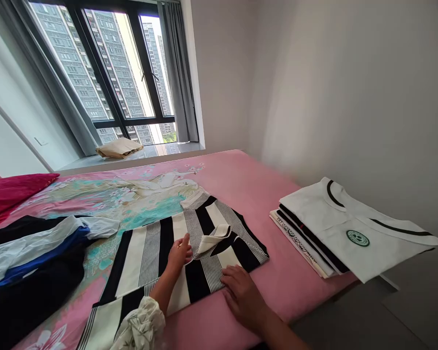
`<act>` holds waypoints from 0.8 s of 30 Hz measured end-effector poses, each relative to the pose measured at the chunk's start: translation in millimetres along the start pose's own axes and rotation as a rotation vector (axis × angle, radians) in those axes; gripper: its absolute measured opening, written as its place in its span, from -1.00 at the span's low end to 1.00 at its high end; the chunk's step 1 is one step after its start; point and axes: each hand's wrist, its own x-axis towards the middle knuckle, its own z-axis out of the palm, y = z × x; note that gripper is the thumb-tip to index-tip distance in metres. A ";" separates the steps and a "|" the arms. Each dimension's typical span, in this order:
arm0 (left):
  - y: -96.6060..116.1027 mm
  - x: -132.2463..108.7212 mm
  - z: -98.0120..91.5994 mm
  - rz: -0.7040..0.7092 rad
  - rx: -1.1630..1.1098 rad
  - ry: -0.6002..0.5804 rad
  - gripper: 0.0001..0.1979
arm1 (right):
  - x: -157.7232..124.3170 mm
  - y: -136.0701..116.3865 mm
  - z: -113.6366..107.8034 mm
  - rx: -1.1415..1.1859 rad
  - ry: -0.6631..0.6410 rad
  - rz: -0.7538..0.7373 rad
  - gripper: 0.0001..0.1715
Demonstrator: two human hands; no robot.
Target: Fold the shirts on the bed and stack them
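A knit garment with black, cream and thin-striped bands (pixel 168 238) lies spread on the bed, its near side partly folded over with a raised, rumpled flap in the middle. My left hand (pixel 180 253) is over the garment beside that flap, fingers loosely bent and apart, with no cloth seen in its grip. At the garment's near edge, my right hand (pixel 241 294) rests with its fingers stretched out, the fingertips touching the striped cloth. Part of the garment is hidden behind my left forearm and its ruffled sleeve.
Folded shirts are stacked at the bed's right edge, a white shirt with a green badge (pixel 336 221) on top and overhanging. Dark, white and blue clothes (pixel 40 253) lie at left. A red pillow (pixel 18 192) is behind them. A beige bundle (pixel 119 147) sits on the windowsill.
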 end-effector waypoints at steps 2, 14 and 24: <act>5.1 -2.7 5.5 0.031 0.044 -0.049 -0.34 | 0.8 -0.5 -0.6 0.003 -0.002 0.003 -0.61; 5.1 -0.8 4.5 0.110 0.280 0.223 -0.55 | -0.7 2.6 2.3 -0.017 0.004 -0.021 -0.63; -27.9 -41.4 19.0 0.541 0.768 -0.064 -0.36 | -4.3 18.1 3.9 -0.244 0.135 -0.038 -0.60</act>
